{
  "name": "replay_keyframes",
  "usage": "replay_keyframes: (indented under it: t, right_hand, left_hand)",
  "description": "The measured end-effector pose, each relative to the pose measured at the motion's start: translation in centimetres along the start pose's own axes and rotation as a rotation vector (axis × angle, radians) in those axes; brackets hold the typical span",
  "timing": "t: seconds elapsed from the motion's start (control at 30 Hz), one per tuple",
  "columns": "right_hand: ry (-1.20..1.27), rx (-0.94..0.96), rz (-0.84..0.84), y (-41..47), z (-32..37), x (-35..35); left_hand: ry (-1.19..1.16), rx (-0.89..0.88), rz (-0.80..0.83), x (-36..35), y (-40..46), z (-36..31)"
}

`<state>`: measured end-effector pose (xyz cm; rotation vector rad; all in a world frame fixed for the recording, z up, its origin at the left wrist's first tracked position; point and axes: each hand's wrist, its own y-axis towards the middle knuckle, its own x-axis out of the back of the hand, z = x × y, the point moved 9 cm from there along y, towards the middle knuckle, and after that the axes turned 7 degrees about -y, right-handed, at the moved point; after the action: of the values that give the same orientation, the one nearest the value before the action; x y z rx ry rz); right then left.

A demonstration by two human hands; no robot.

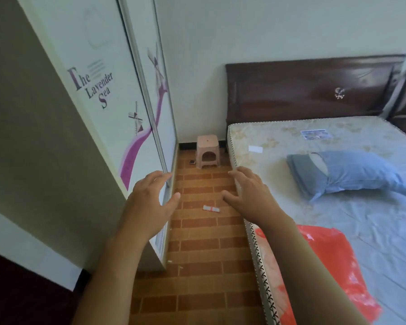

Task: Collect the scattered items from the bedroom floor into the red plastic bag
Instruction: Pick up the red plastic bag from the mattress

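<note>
Two empty hands hovering over the brick-pattern floor point(204, 233).
Left hand point(148, 202) and right hand point(251, 198) are spreading relaxed fingers, apart. Red plastic bag point(326, 261) is lying on the mattress point(373, 226); small white-red item point(211, 209) is lying on the floor between them.

Both forearms are bare from the bottom edge of the picture to the wrists, with no sleeve showing. The left hand point(148, 202) and right hand point(251, 198) are ungloved, with short-nailed fingers point(238, 171).
</note>
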<state>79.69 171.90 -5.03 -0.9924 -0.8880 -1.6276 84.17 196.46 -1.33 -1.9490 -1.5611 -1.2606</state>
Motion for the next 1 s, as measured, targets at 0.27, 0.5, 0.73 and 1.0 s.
replay_keyframes:
  t: [0.27, 0.5, 0.73, 1.0]
  right_hand:
    - [0.046, -0.188, -0.082, 4.0, -13.2, 1.7]
    - [0.093, -0.453, -0.125, 1.0, -24.8, -0.2]
    - [0.138, -0.797, -0.203, -5.0, -32.4, -2.1]
    - [0.134, -1.076, -0.374, -10.4, -35.1, -4.5]
  left_hand:
    - [-0.043, -0.152, 0.106, -11.2, 9.8, -6.3]
    - [-0.148, -0.353, 0.355, -23.9, 14.1, -12.4]
    - [-0.24, -0.562, 0.611, -35.6, 16.2, -17.7]
    - [-0.306, -0.696, 0.803, -44.4, 17.0, -20.4]
